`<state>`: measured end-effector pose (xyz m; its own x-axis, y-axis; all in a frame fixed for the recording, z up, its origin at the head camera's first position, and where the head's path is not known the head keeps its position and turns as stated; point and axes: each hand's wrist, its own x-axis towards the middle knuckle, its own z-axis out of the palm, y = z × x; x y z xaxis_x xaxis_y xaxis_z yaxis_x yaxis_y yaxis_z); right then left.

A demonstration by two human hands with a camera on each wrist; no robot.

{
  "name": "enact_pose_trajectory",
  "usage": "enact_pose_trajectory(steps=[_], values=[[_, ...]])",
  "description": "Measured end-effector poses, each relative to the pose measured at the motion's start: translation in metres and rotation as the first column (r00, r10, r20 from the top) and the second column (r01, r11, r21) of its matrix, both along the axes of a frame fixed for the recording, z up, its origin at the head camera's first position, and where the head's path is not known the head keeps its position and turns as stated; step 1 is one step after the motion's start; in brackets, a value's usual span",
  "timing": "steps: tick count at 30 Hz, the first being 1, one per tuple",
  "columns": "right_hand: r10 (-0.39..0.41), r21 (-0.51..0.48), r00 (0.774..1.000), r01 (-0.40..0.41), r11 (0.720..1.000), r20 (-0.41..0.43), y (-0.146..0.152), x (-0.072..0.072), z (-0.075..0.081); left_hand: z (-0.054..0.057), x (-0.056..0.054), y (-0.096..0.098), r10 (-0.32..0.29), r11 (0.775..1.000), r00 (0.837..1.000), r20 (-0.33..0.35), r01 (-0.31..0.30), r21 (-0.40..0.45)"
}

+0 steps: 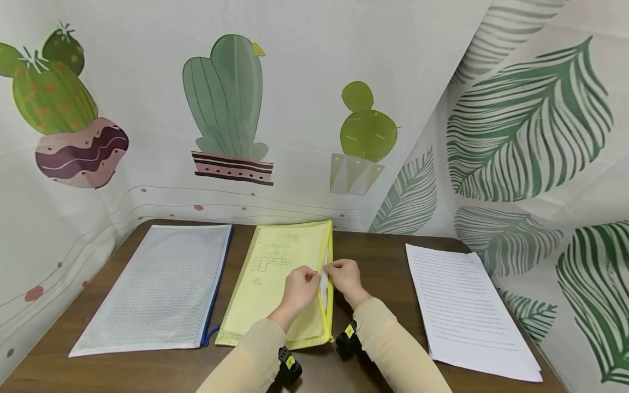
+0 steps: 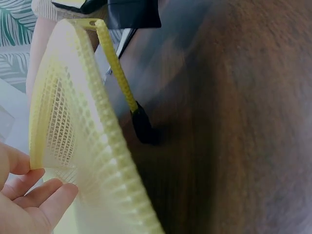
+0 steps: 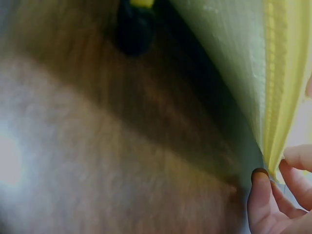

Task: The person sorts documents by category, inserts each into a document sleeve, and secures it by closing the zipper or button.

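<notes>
A yellow mesh zipper pouch lies mid-table in the head view, its right side parted along the zipper. A sheet with a line drawing shows through its front, and white paper shows in the opening. My left hand pinches the front edge of that opening between thumb and fingers. On the opposite edge, my right hand has a pinch hold. The left wrist view has the mesh lip bowed up beside the left fingers. In the right wrist view the yellow zipper edge runs down to the right fingertips.
To the left lies a white mesh pouch with a blue zipper edge. A stack of printed paper lies at the right of the brown table. A patterned white curtain hangs behind.
</notes>
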<state>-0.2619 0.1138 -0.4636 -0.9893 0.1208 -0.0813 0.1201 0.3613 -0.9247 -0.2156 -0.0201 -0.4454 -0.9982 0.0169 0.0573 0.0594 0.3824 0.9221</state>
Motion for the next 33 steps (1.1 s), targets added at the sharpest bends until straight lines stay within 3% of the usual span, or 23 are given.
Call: enact_pose_trajectory(steps=[6,11,13,18,23,28,30,33], values=[[0.059,-0.083,0.997,-0.054,0.995,0.057,0.007,0.009,0.001,-0.005,-0.006,-0.003,0.015,1.000,1.000,0.024,-0.014,-0.012],[0.221,-0.210,0.966,-0.190,0.959,0.136,0.017,0.028,0.002,-0.005,-0.012,-0.007,0.025,0.999,0.999,0.028,-0.024,-0.023],[0.308,-0.289,0.937,-0.253,0.923,0.164,0.022,0.037,0.003,-0.004,-0.014,-0.008,0.023,0.999,0.999,0.031,-0.022,-0.025],[0.515,-0.485,0.826,-0.361,0.797,0.231,0.028,0.059,0.007,-0.002,-0.018,-0.011,0.008,0.999,0.999,0.040,-0.006,-0.038],[0.655,-0.554,0.711,-0.448,0.702,0.256,0.029,0.075,0.013,-0.003,-0.022,-0.014,-0.012,0.998,0.999,0.050,0.015,-0.063],[0.728,-0.489,0.629,-0.562,0.667,0.271,0.038,0.085,0.014,-0.005,-0.023,-0.017,-0.062,0.993,0.996,0.066,0.069,-0.099],[0.730,-0.452,0.625,-0.586,0.673,0.277,0.043,0.087,0.013,-0.007,-0.024,-0.018,-0.104,0.987,0.992,0.066,0.111,-0.117],[0.709,-0.391,0.646,-0.598,0.700,0.283,0.051,0.088,0.012,-0.012,-0.025,-0.021,-0.216,0.959,0.975,0.057,0.222,-0.177]])
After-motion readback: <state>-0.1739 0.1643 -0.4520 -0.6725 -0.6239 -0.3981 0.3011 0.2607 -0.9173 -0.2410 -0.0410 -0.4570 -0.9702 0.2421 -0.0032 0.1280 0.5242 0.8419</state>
